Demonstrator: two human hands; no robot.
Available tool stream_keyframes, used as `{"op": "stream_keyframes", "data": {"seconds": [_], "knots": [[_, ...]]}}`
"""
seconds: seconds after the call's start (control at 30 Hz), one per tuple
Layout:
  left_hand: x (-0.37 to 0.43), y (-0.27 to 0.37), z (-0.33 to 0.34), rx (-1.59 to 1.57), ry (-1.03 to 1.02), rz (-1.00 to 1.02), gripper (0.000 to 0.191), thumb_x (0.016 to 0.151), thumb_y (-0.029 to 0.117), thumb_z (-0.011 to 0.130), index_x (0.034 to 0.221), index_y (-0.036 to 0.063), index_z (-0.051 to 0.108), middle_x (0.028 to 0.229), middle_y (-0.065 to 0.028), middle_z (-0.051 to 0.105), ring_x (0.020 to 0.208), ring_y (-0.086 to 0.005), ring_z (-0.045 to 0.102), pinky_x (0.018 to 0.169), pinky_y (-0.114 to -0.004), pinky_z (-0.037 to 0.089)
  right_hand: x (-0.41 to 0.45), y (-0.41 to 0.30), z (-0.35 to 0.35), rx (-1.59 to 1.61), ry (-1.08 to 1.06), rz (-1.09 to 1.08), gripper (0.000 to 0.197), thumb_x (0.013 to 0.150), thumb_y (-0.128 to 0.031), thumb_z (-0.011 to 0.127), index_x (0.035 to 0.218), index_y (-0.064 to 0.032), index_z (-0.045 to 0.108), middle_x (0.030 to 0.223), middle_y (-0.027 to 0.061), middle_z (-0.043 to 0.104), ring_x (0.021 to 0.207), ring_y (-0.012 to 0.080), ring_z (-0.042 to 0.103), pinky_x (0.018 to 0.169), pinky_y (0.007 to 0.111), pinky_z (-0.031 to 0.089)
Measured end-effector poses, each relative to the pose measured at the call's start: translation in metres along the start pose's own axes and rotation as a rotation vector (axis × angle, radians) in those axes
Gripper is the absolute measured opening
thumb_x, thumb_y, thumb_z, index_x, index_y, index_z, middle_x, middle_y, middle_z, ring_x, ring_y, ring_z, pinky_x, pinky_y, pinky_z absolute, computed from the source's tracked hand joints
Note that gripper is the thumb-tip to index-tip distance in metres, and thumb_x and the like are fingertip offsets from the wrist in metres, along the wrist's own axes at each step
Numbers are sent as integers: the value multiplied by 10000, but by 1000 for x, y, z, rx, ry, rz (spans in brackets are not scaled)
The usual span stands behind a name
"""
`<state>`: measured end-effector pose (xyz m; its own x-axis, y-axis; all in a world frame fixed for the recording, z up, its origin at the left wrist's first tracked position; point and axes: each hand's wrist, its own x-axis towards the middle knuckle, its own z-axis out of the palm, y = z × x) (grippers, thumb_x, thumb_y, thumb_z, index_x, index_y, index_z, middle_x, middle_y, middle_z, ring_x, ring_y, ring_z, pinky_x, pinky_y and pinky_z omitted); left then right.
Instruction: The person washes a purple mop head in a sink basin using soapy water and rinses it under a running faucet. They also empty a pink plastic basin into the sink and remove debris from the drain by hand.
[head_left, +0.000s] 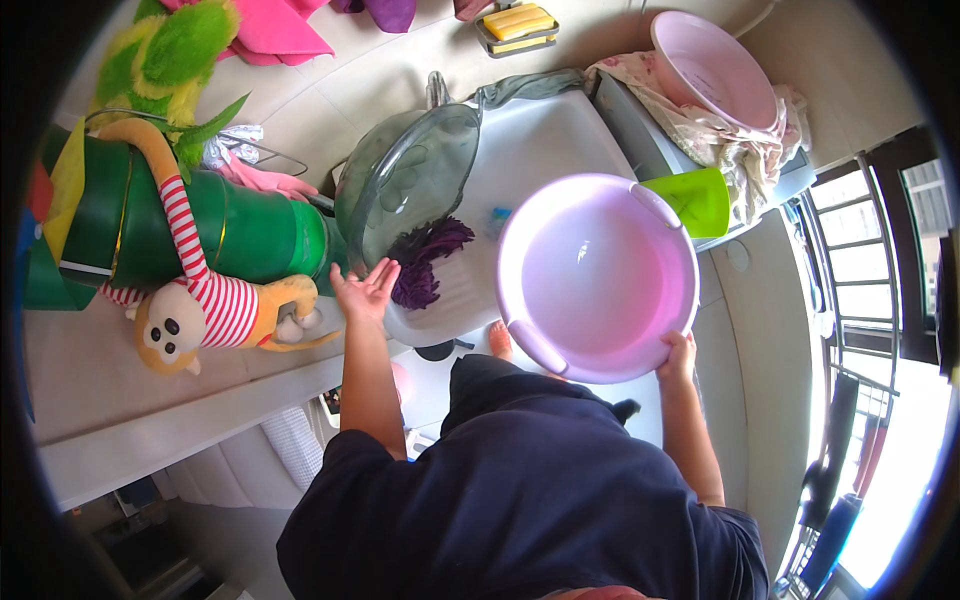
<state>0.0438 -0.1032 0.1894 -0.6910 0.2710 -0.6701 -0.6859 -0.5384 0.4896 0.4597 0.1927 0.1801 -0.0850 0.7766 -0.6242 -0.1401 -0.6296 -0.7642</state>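
My right hand (679, 354) grips the lower right rim of a round pink-lilac plastic basin (596, 277), which is held up over the near right part of a white sink (551, 142). Nothing is in my left hand (367, 291); it is raised palm up with fingers apart at the sink's left edge. Just beyond it, a large clear tub or bowl (412, 169) stands tilted in the sink's left part. Dark purple cloth or leafy material (427, 266) lies beside and partly behind its rim. Part of the sink is hidden by the basin.
On the left ledge lie a plush monkey (225, 307) and a green cylinder (172, 217). Yellow soap (519, 22) sits in a wall rack. To the right are a bright green container (694, 202) and another pink basin (712, 71) on floral cloth (645, 97).
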Motion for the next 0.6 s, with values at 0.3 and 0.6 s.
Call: {"op": "stream_keyframes", "data": {"seconds": [0.3, 0.6], "knots": [[34, -20, 5, -541, -34, 106, 260, 667, -120, 328, 902, -88, 434, 1054, -286, 493, 967, -414, 559, 869, -491, 509, 18, 6, -15, 2, -24, 28, 474, 611, 94, 459, 1080, 23, 459, 959, 173, 511, 857, 314, 543, 742, 410, 504], [-88, 58, 90, 279, -330, 615, 390, 610, -79, 392, 949, 114, 403, 899, -153, 503, 715, -322, 605, 640, -430, 557, 20, -15, -7, -40, -67, 30, 452, 592, 116, 463, 1036, 30, 485, 903, 152, 538, 773, 279, 566, 688, 361, 502]]}}
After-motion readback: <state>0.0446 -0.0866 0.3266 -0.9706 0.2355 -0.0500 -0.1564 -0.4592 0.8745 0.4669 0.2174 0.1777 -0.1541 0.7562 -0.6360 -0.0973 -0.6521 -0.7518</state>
